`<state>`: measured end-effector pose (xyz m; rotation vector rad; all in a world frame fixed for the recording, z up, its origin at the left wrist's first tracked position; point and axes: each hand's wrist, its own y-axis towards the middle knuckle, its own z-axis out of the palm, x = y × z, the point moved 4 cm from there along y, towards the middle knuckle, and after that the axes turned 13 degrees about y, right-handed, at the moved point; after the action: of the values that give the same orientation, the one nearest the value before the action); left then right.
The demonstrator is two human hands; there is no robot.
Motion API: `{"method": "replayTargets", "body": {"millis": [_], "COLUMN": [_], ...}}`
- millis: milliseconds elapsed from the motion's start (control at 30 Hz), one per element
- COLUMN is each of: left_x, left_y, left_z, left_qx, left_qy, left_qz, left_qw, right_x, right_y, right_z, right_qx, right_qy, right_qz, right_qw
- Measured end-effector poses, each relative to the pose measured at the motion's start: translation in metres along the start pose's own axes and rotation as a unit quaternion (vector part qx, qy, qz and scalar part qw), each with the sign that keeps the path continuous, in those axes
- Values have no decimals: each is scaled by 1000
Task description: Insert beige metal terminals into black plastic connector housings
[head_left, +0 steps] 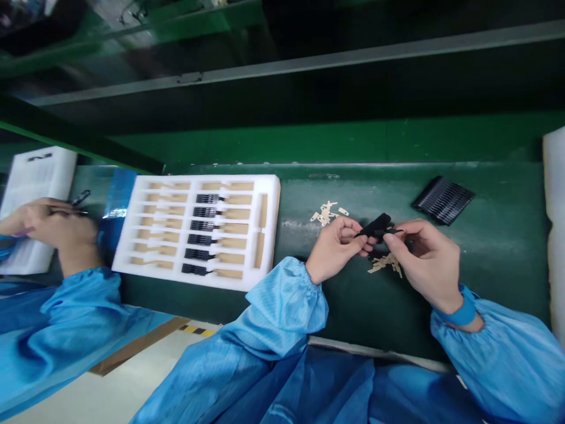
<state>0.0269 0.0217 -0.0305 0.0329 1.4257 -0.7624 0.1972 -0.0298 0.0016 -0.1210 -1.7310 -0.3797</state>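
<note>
My left hand (335, 246) is closed on a small black part (375, 225) held above the green table (485, 265). My right hand (426, 253) pinches the other end of that part, fingers pressed together. Just below the hands lies a small heap of tan slips (386, 263), and another heap of tan slips (327, 213) lies a little beyond my left hand. Both my arms wear blue sleeves.
A white foam tray (269, 229) with several black parts and tan pieces in its slots lies to the left. A black ribbed piece (444, 200) rests at the back right. At far left a co-worker's hands (46, 227) work over another white tray (37, 176).
</note>
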Motion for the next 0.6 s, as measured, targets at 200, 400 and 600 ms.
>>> {"method": "replayTargets", "body": {"millis": [200, 400, 600], "left_x": [2, 0, -4], "left_y": [0, -2, -5], "left_z": [1, -1, -2], "left_qx": [22, 22, 29], "left_qy": [28, 46, 59], "left_qz": [14, 1, -9], "left_qw": [999, 999, 998], "right_x": [-10, 0, -5], "right_y": [-3, 6, 2], "right_z": [4, 1, 0], "right_qx": [8, 11, 41], "right_qy": [10, 35, 22], "right_qz": [82, 55, 38], "right_qw": [997, 998, 998]}}
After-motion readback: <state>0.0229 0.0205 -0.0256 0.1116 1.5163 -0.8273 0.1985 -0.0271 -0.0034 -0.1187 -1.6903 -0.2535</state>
